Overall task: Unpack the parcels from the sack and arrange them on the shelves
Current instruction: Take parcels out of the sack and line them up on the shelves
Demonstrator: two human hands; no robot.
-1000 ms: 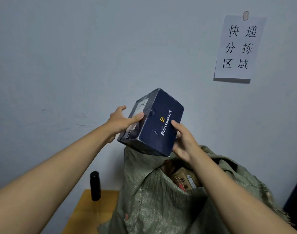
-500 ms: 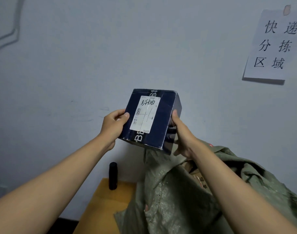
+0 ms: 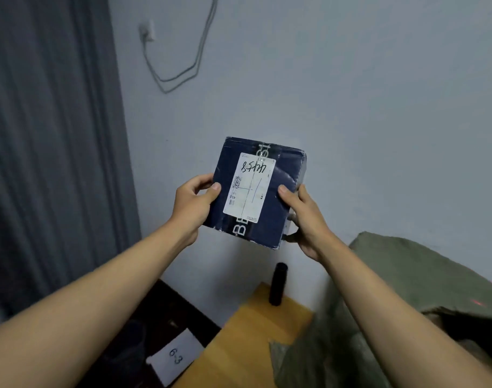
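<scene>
- The sack (image 3: 424, 275) slumps at the right, open.
- The table (image 3: 239, 345) carries a bottle (image 3: 278, 284).
- The box (image 3: 259, 191) is up before the wall; it should probably stay level, label readable.
- Left hand (image 3: 191, 208) and right hand (image 3: 306, 219) clasp its side edges, thumbs on its face.

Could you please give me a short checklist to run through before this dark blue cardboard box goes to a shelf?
1. Both hands holding: left hand and right hand grip the dark blue cardboard box at its sides: ok.
2. White shipping label faces the camera, handwriting readable: ok.
3. Box clear of the green woven sack: ok.
4. Target shelf in view: cannot tell.
5. Black cylindrical bottle standing clear of the box: ok.
</scene>
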